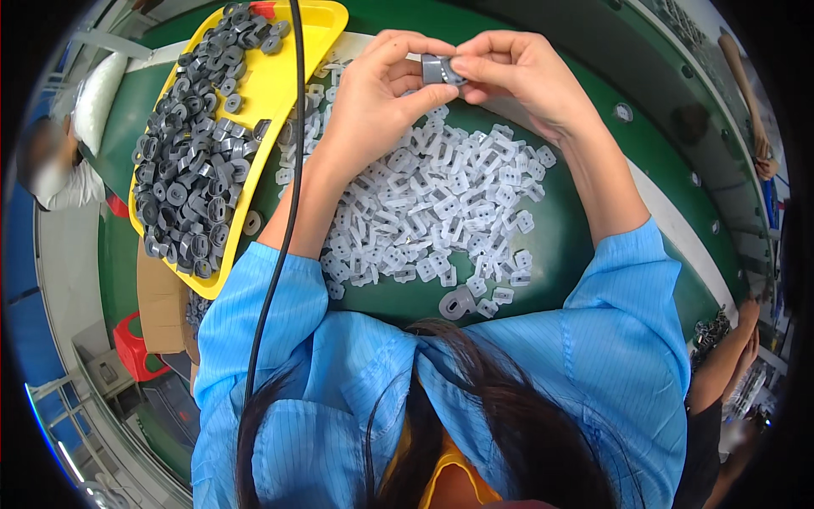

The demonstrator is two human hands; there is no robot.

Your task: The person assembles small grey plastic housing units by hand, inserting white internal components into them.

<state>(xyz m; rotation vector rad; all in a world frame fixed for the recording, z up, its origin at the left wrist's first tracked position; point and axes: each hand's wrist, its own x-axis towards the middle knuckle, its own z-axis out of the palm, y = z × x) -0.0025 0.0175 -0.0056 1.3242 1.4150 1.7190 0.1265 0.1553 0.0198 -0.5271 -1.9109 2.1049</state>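
Both my hands meet above the far side of a heap of small translucent white plastic pieces (449,191). Between the thumb and fingers of my left hand (373,97) is a grey plastic part (435,69), short and rounded. My right hand (517,76) pinches the same part from the right, its thumb pressed on the near end. Whether a white piece sits inside the part is hidden by my fingers. To the left, a yellow tray (326,21) holds a pile of similar dark grey parts (191,153).
One loose grey part (457,302) lies by the heap's near edge. A black cable (297,161) hangs across the view on the left. A cardboard box (161,297) and a red stool (136,348) are at lower left. Other people are at work at both sides.
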